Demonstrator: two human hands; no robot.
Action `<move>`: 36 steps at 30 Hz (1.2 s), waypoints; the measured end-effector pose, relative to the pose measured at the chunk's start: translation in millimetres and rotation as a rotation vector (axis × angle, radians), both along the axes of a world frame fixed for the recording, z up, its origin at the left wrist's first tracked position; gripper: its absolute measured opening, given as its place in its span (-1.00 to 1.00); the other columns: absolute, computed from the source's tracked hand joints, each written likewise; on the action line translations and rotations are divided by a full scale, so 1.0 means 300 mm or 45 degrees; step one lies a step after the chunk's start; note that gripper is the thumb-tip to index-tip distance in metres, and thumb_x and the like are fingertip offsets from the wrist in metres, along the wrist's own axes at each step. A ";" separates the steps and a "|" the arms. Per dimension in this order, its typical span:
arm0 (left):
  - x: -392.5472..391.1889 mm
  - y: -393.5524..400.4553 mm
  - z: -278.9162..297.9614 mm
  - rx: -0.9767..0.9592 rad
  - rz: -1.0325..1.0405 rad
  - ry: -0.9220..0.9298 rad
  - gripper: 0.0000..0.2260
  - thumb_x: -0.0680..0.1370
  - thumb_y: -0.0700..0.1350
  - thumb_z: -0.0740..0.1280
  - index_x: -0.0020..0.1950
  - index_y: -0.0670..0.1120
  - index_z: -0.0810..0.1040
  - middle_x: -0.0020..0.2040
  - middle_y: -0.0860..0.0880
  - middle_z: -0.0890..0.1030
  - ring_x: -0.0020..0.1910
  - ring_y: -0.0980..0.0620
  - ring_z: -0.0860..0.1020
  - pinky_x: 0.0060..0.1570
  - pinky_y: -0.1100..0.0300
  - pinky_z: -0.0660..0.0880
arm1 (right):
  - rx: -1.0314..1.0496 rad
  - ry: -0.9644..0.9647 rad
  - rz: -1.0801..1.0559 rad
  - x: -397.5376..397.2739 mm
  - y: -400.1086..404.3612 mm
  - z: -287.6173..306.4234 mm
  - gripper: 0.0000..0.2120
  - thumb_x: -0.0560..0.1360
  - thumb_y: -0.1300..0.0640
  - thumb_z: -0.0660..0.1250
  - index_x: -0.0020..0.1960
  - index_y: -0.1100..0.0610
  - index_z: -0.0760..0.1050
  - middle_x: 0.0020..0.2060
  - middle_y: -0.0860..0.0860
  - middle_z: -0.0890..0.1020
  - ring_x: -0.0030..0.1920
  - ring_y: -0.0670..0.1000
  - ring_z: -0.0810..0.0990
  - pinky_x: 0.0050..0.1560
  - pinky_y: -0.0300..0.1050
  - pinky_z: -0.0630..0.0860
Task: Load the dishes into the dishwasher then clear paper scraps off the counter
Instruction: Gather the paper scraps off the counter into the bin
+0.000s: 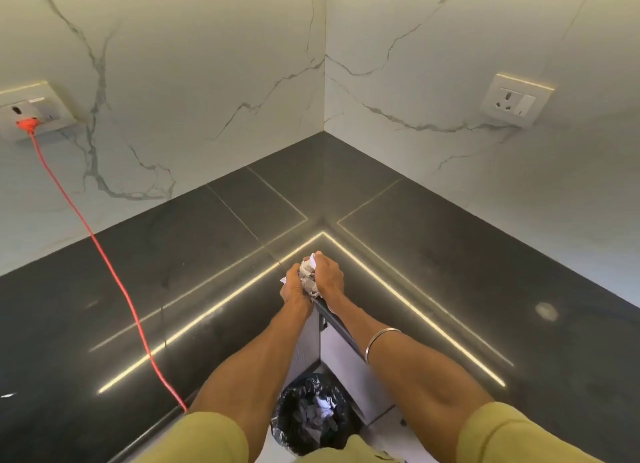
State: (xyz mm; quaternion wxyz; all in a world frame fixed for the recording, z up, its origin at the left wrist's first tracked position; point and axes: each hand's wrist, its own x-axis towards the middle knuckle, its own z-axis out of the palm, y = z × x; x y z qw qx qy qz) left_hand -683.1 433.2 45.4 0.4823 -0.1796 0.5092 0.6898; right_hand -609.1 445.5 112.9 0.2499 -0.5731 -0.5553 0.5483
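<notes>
A bunch of white and grey paper scraps (308,276) is squeezed between both my hands at the inner corner of the dark L-shaped counter (214,254). My left hand (292,287) cups the scraps from the left, and my right hand (329,275) curls over them from the right. On the floor below my arms stands a bin lined with a black bag (311,416), and more crumpled paper lies in it. No dishes and no dishwasher are in view.
An orange cable (114,272) runs from a wall socket (33,114) at the left across the counter and over its front edge. Another socket (516,99) sits on the right wall. Marble-patterned walls meet behind the counter corner. A grey cabinet front (341,353) stands under the counter.
</notes>
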 end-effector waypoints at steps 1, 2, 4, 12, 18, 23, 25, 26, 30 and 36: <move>-0.004 -0.027 -0.030 0.021 -0.007 -0.018 -0.37 0.15 -0.01 0.57 0.18 -0.20 0.64 0.07 -0.16 0.69 -0.01 -0.14 0.68 0.10 -0.10 0.59 | 0.014 -0.021 -0.009 0.003 -0.037 -0.003 -0.61 0.63 -0.05 0.08 0.02 0.08 0.65 -0.17 -0.01 0.64 -0.21 -0.04 0.55 -0.23 -0.18 0.38; 0.005 -0.066 -0.029 0.044 -0.002 -0.024 -0.40 0.19 -0.01 0.56 0.18 -0.21 0.64 0.08 -0.17 0.69 -0.02 -0.13 0.68 0.11 -0.09 0.59 | 0.030 -0.036 -0.017 0.006 -0.078 -0.007 -0.62 0.62 -0.05 0.08 0.02 0.06 0.65 -0.17 -0.03 0.64 -0.20 -0.05 0.55 -0.19 -0.17 0.39; 0.045 -0.178 0.056 0.042 -0.004 0.015 -0.62 0.35 -0.06 0.49 0.10 -0.21 0.64 0.02 -0.17 0.69 -0.10 -0.11 0.67 0.03 -0.01 0.62 | 0.033 -0.035 -0.046 0.008 -0.158 -0.030 -0.62 0.59 -0.09 0.08 0.01 0.01 0.66 -0.13 -0.03 0.67 -0.12 0.00 0.60 -0.06 -0.12 0.48; 0.122 -0.450 0.082 -0.009 -0.037 0.021 -0.92 0.47 -0.14 0.38 -0.16 -0.15 0.58 -0.25 -0.08 0.62 -0.35 0.00 0.59 -0.30 0.15 0.54 | -0.042 -0.084 -0.087 0.067 -0.424 -0.062 -0.62 0.54 -0.10 0.10 0.02 0.11 0.59 -0.09 0.03 0.64 -0.09 0.07 0.58 -0.13 -0.09 0.38; 0.222 -0.578 0.052 -0.146 0.033 0.012 -0.91 0.44 -0.17 0.43 -0.22 -0.17 0.58 -0.30 -0.08 0.63 -0.39 0.01 0.60 -0.40 0.19 0.54 | -0.196 -0.127 -0.146 0.132 -0.536 -0.133 -0.60 0.55 -0.12 0.16 0.01 0.15 0.62 -0.06 0.08 0.66 -0.04 0.10 0.62 0.10 0.08 0.55; 0.262 -0.628 -0.028 -0.281 -0.047 0.033 -0.86 0.47 -0.06 0.43 -0.19 -0.11 0.59 -0.24 -0.06 0.63 -0.32 0.01 0.59 -0.29 0.14 0.55 | -0.225 -0.101 -0.067 0.181 -0.579 -0.235 -0.52 0.51 -0.21 0.07 -0.03 0.13 0.58 -0.05 0.11 0.67 -0.03 0.11 0.66 0.12 0.11 0.60; 0.285 -0.636 -0.057 -0.326 -0.059 0.080 -0.85 0.51 -0.04 0.39 -0.17 -0.10 0.57 -0.22 -0.05 0.63 -0.29 0.03 0.59 -0.27 0.15 0.55 | -0.198 -0.154 -0.015 0.200 -0.588 -0.265 -0.50 0.51 -0.23 0.03 0.00 0.12 0.55 -0.03 0.11 0.66 -0.01 0.11 0.67 0.13 0.07 0.60; 0.298 -0.638 -0.064 -0.355 -0.067 0.089 -0.85 0.52 -0.02 0.39 -0.16 -0.09 0.57 -0.21 -0.05 0.63 -0.28 0.03 0.59 -0.23 0.14 0.57 | -0.189 -0.189 0.014 0.209 -0.592 -0.283 -0.50 0.54 -0.24 0.02 0.03 0.12 0.54 -0.01 0.10 0.66 -0.01 0.10 0.66 0.14 0.02 0.60; 0.320 -0.635 -0.127 -0.443 -0.063 0.066 -0.83 0.55 -0.03 0.37 -0.17 -0.10 0.55 -0.23 -0.05 0.60 -0.28 0.02 0.56 -0.07 0.06 0.59 | -0.136 -0.385 0.200 0.244 -0.605 -0.359 -0.65 0.64 -0.11 0.13 0.19 0.11 0.51 0.07 0.05 0.63 0.05 0.05 0.63 0.11 -0.12 0.56; 0.314 -0.606 -0.394 -0.551 -0.112 0.007 -0.84 0.44 -0.03 0.42 -0.18 -0.13 0.60 -0.25 -0.09 0.62 -0.24 -0.09 0.58 -0.11 0.06 0.58 | -0.316 -0.187 0.034 0.261 -0.588 -0.569 -0.71 0.59 -0.05 0.19 0.10 0.12 0.55 -0.04 0.04 0.62 0.02 0.09 0.63 0.07 -0.08 0.57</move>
